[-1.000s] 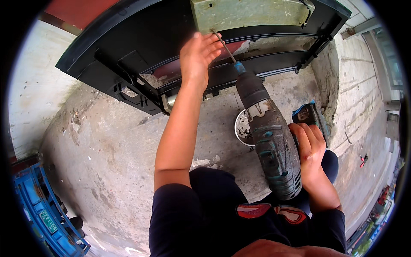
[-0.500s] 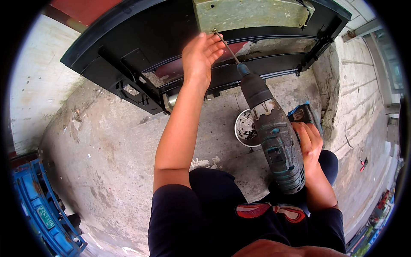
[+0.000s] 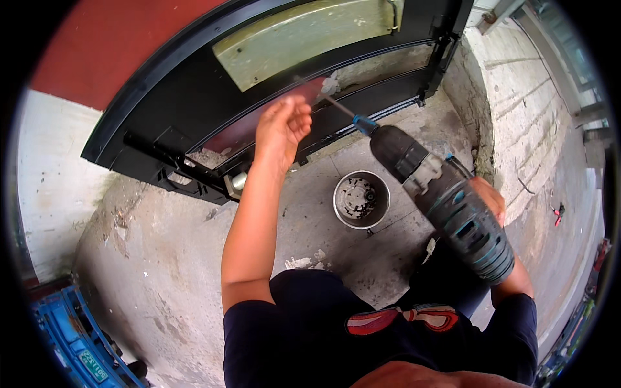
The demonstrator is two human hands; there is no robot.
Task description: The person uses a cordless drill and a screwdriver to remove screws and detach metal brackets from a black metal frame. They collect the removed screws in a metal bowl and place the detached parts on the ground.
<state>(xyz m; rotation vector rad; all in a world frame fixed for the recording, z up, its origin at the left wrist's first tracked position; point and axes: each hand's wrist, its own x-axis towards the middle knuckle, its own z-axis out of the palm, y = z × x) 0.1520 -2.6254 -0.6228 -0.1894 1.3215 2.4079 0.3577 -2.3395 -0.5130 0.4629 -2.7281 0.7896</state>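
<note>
My right hand [image 3: 490,196] is wrapped around the handle of a worn dark power drill [image 3: 446,200] with teal parts; the drill body hides most of its fingers. A long thin bit [image 3: 337,105] reaches up and left from the chuck, its tip blurred and apart from the yellowish plate [image 3: 304,42]. That plate sits on a large black panel frame [image 3: 174,97] standing before me. My left hand [image 3: 279,132] hovers in front of the frame, left of the bit, fingers loosely curled and slightly apart. Nothing shows in it.
On the concrete floor below the drill stands a metal bowl [image 3: 383,194] holding small dark pieces, perhaps screws. A rough concrete block [image 3: 475,97] borders the frame on the right. A red-handled tool [image 3: 557,215] lies farther right. Blue vehicle parts [image 3: 68,323] are at lower left.
The bit has come away from the plate's lower corner, and the drill has swung right and back. My left hand has drawn back from the plate, its fingers curling more. The view has shifted.
</note>
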